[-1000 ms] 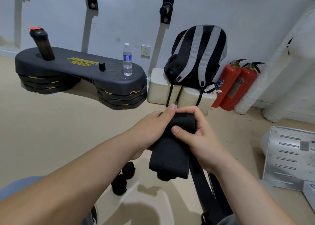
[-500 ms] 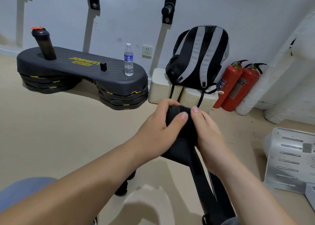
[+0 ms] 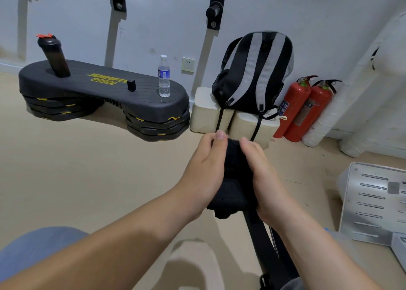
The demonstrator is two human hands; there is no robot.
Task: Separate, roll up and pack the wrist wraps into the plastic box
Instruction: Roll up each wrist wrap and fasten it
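Nearest to us, below the left wrist, sits our knee (image 3: 33,252) in blue cloth. Under the right wrist the loose tail (image 3: 263,252) of the black wrist wrap (image 3: 235,180) hangs down toward the floor, unrolled. Just above it we hold the rolled part between both hands. The left hand (image 3: 204,169) grips one side with fingers curled round and the thumb up on top. The right hand (image 3: 263,175) grips the other side the same way, its thumb tip close to the left one.

We judge this wrap partly rolled: a thick roll sits in our grip, yet a long stretch waits to be wound in. Packing has not begun as far as we can see, and we cannot make out the plastic box for sure, nor any other wrap.

To the right of the right hand lies a slotted metal plate (image 3: 373,202). Beyond the hands two pale blocks (image 3: 206,112) carry a striped backpack (image 3: 254,70), with two red fire extinguishers (image 3: 303,109) further right. Far past the left hand a black step platform (image 3: 98,87) holds a water bottle (image 3: 164,76) and a dark shaker bottle (image 3: 53,57)
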